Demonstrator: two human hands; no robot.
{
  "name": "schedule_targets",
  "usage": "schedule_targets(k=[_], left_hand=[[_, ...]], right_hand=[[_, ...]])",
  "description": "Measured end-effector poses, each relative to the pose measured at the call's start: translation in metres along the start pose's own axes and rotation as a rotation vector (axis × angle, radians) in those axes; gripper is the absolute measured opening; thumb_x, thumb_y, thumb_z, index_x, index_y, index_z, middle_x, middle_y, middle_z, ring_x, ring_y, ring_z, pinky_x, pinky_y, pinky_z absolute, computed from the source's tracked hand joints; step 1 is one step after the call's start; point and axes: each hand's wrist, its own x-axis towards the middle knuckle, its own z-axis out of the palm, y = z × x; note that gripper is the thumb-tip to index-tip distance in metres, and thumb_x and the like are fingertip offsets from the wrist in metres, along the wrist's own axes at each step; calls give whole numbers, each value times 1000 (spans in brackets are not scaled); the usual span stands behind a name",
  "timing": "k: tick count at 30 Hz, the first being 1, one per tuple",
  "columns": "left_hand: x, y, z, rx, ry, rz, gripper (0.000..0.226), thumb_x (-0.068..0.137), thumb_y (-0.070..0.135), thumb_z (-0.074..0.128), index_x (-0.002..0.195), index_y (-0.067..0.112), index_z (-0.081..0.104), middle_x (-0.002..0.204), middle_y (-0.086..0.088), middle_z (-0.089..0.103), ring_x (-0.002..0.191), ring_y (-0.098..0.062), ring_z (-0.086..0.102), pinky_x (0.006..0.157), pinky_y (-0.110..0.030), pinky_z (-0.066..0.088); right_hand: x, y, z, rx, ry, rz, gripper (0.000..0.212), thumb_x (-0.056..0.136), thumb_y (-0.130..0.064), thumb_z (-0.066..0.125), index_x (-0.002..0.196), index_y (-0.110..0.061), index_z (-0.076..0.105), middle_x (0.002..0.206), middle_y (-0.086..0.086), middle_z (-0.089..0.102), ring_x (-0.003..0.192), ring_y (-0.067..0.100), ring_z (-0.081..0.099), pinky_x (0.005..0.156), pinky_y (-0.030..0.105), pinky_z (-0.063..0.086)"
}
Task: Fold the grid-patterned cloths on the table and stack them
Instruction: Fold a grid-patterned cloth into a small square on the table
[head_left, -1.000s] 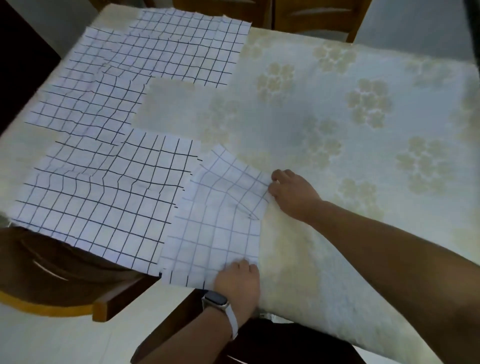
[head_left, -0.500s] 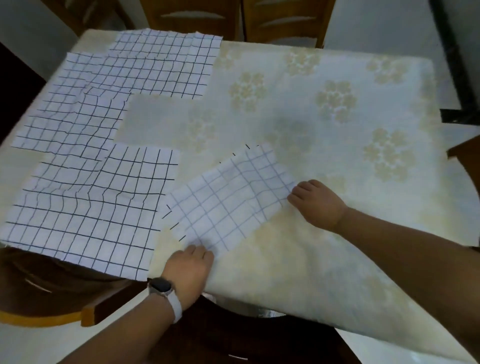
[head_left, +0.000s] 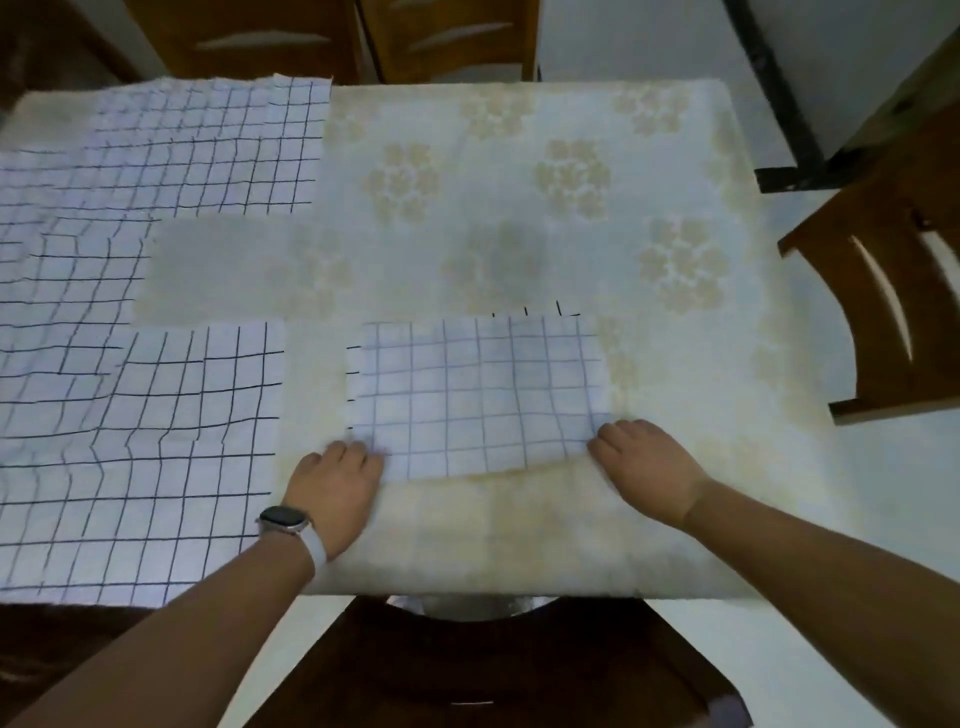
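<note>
Single head-worn view: above near edge of table (head_left: 519, 535), facing forward and down, close range.

Folded cloth (head_left: 478, 395) now square-on, further R

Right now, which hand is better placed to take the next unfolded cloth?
Left. The left hand holds the near-left corner of the folded cloth, right beside the nearest unfolded cloth; the right hand holds the near-right corner, away from it.
</note>
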Motion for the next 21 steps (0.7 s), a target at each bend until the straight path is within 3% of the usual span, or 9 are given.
schedule_targets(k=[6, 10, 13, 15, 17, 19, 21], left_hand=[[8, 9, 9, -29, -34, 112, 58, 61, 24, 78, 116, 12, 62, 108, -12, 65, 91, -33, 63, 68, -39, 52], [14, 4, 20, -54, -87, 144, 51, 82, 27, 43, 125, 7, 61, 130, -14, 60, 114, -32, 61, 82, -42, 55], [7, 5, 29, -158, -143, 56, 55, 88, 30, 32, 132, 5, 55, 139, -13, 52, 124, -29, 54, 86, -43, 55], [0, 8, 33, -208, -128, -10, 59, 94, 38, 27, 139, 6, 46, 148, -10, 41, 135, -26, 42, 98, -42, 48], [-5, 12, 35, -222, -118, -41, 66, 95, 49, 23, 148, 9, 31, 156, -7, 23, 144, -23, 23, 113, -39, 27], [-7, 17, 31, -204, -95, -51, 72, 95, 58, 23, 150, 10, 25, 158, -6, 17, 146, -21, 15, 117, -36, 10], [-2, 22, 26, -193, -50, -33, 71, 96, 60, 28, 149, 12, 28, 157, -6, 21, 145, -20, 18, 115, -36, 7]], right_hand=[[4, -17, 8, 1, 15, 61, 51, 60, -6, 78, 109, -3, 65, 95, 14, 62, 79, 33, 60, 64, 37, 50], [8, -18, 15, 5, -7, 57, 56, 63, -6, 79, 117, -3, 64, 111, 14, 64, 94, 33, 63, 72, 37, 53], [5, -15, 22, 32, -31, 132, 55, 70, -7, 76, 123, -3, 64, 128, 16, 62, 112, 33, 63, 84, 42, 55], [3, -15, 23, 35, -55, 179, 46, 86, -16, 57, 130, -4, 59, 136, 16, 56, 121, 32, 58, 93, 43, 51], [4, -19, 19, 55, -93, 223, 50, 94, -31, 39, 132, -5, 57, 139, 16, 54, 125, 31, 55, 99, 44, 48], [7, -24, 12, 70, -106, 237, 55, 95, -40, 36, 132, -5, 58, 139, 16, 53, 126, 31, 54, 102, 44, 46], [15, -28, 7, 87, -85, 253, 55, 96, -43, 39, 134, -6, 56, 141, 16, 52, 129, 30, 51, 105, 44, 44]])
